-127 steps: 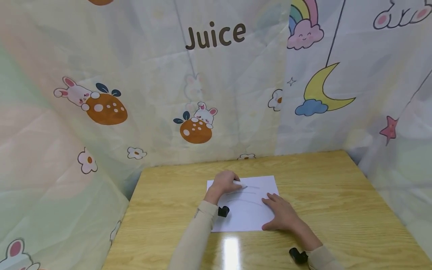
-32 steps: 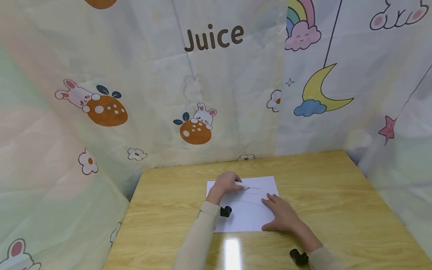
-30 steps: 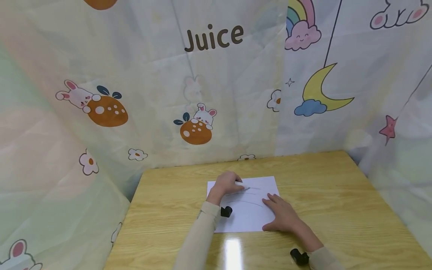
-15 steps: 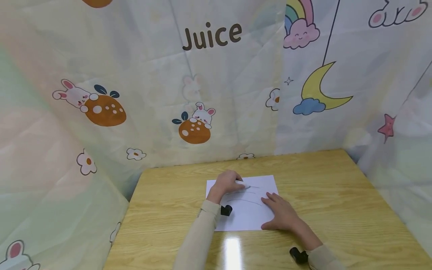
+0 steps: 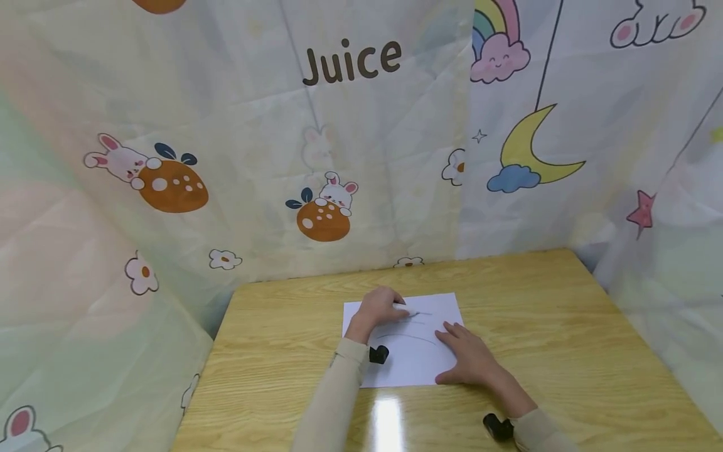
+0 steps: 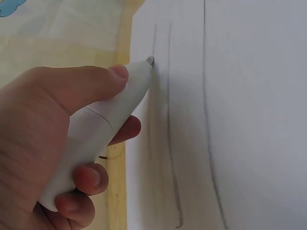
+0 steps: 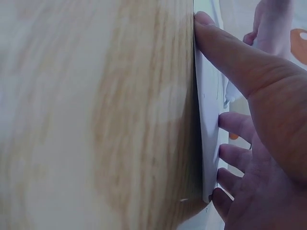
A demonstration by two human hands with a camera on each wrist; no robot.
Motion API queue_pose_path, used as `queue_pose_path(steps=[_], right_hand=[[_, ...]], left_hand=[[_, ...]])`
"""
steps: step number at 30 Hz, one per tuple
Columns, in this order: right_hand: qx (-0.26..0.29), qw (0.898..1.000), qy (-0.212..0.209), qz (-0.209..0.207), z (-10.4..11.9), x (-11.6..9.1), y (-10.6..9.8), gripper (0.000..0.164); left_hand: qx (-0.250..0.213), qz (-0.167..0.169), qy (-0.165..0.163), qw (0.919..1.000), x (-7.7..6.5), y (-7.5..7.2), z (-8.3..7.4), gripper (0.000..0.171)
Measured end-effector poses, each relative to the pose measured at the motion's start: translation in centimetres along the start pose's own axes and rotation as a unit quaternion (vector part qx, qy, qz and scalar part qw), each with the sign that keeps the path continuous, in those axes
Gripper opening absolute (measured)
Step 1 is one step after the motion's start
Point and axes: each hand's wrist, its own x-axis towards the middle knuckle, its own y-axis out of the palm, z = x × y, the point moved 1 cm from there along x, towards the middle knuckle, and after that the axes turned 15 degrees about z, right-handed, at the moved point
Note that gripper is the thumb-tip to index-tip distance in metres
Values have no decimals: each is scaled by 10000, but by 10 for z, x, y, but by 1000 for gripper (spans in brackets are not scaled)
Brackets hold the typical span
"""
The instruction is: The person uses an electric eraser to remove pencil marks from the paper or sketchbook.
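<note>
My left hand (image 5: 377,307) grips a white, thick-bodied electric eraser (image 6: 134,86), thumb on one side and fingers curled round the other. Its small grey tip points at the farthest of three pencil lines on a white sheet of paper (image 5: 409,364). In the left wrist view, that line shows dark ahead of the tip and only faintly behind it. The other two lines (image 6: 206,105) run whole alongside. My right hand (image 5: 471,361) lies spread at the sheet's right side. In the right wrist view, its thumb and fingertips (image 7: 230,123) press on the paper's edge.
The sheet lies on a wood-grain table (image 5: 542,326). A printed cloth curtain (image 5: 254,125) hangs behind and at both sides. Black wrist cameras (image 5: 498,428) sit at both wrists, and a light reflection shows on the table near the front.
My left hand has moved the eraser's tip slightly right along the far line since the earliest frame. My right hand keeps its place on the paper. The head view has shifted a little.
</note>
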Motion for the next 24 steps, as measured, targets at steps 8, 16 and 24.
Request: queue_pose_path(steps=[8, 16, 24], right_hand=[[4, 10000, 7, -40, -2, 1, 3, 97], [20, 10000, -44, -57, 1, 2, 3, 97], [40, 10000, 59, -28, 2, -1, 0, 96]], left_hand=[[44, 54, -34, 10000, -2, -1, 2, 26], [46, -5, -111, 9999, -3, -2, 2, 24], [35, -30, 13, 10000, -1, -2, -3, 25]])
